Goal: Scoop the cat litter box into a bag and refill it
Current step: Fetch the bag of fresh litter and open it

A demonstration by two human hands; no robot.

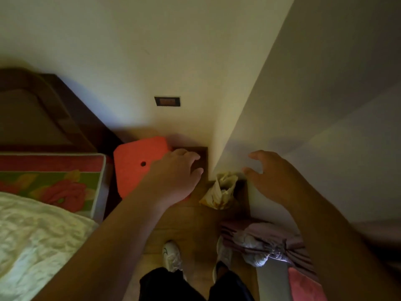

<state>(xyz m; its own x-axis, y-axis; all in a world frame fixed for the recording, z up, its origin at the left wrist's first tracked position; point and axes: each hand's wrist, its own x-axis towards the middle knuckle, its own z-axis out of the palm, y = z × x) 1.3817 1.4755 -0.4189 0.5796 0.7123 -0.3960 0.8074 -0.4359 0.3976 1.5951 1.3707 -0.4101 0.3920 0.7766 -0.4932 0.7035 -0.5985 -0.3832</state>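
Note:
A crumpled yellowish-white bag [220, 192] stands on the wooden floor in the corner where two walls meet. My left hand [173, 172] reaches forward over the near right edge of an orange square stool top [134, 168], fingers loosely bent and holding nothing. My right hand [269, 174] hovers just right of the bag, in front of the white wall, fingers spread and slightly curled, empty. No litter box or scoop shows in the view.
A bed with a floral mattress [50, 185] and pale blanket [32, 242] fills the left. A dark wooden headboard [54, 114] stands behind it. Tied pink curtain fabric [264, 240] hangs at the lower right. My white shoes [172, 255] stand on the narrow floor strip.

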